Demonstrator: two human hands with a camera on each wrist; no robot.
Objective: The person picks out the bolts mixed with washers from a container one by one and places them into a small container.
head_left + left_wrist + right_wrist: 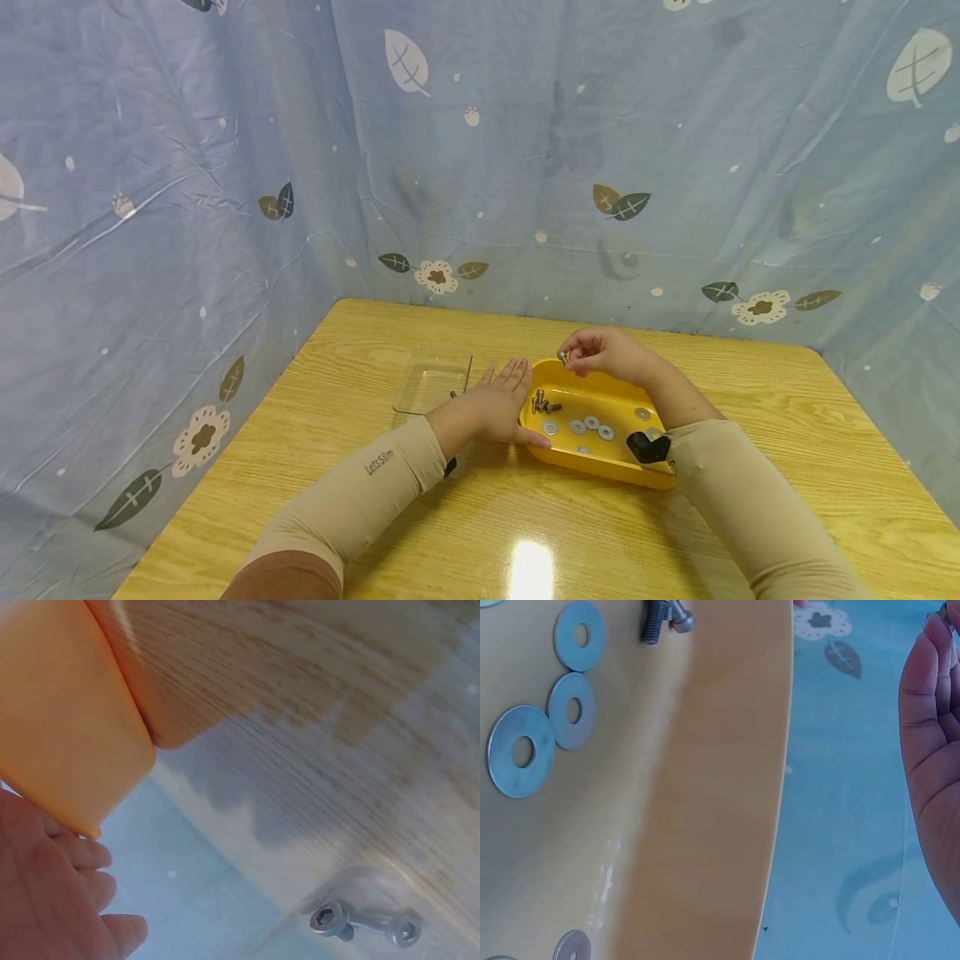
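My left hand [495,408] lies with straight, spread fingers against the left end of a yellow tray [600,468], its thumb over the front rim. In the left wrist view, the fingers of the left hand [45,892] touch the tray's rim. Above the tray's back rim, my right hand [611,354] pinches a small metal bolt [562,357] between thumb and fingertips. Inside the tray, several bolts [542,403] lie in a cluster at the left, and flat round washers [592,423] are scattered over the bottom. The right wrist view shows washers [521,751] close up.
Left of my left hand stands a clear plastic container [408,392], partly hidden by that hand. Two socket-head bolts [327,919] lie in it in the left wrist view. A patterned blue curtain [525,167] hangs behind the wooden table [360,358].
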